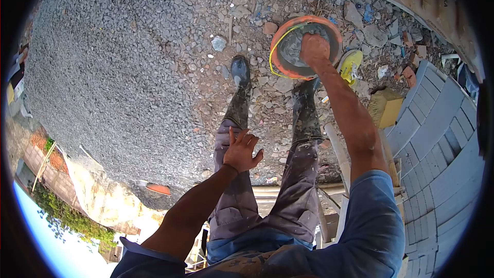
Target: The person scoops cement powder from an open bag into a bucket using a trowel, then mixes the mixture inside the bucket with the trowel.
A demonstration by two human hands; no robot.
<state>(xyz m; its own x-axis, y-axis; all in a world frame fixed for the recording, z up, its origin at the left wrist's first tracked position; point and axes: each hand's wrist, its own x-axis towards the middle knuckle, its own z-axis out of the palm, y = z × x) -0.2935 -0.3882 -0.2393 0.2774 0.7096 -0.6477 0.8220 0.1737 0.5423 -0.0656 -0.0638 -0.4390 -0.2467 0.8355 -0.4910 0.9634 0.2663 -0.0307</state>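
An orange bucket [334, 31] with a yellow handle [271, 57] stands on the stony ground by my right boot. It contains grey, wet-looking material. My right hand [314, 48] reaches into its mouth with the fingers curled closed; what they grip, if anything, is hidden beneath the hand. Over my left thigh, my left hand [242, 149] hangs with its fingers apart, holding nothing. My black rubber boots [240, 72] are planted on the gravel, with the bucket in front of the right one.
Grey gravel [123, 72] spreads across the left side. A yellow object [351, 67] lies beside the bucket. Stacked grey blocks [437, 149] and a yellowish block [386, 107] are on the right. Printed sacks [422, 5] fill the upper right corner, near broken bricks and rubble.
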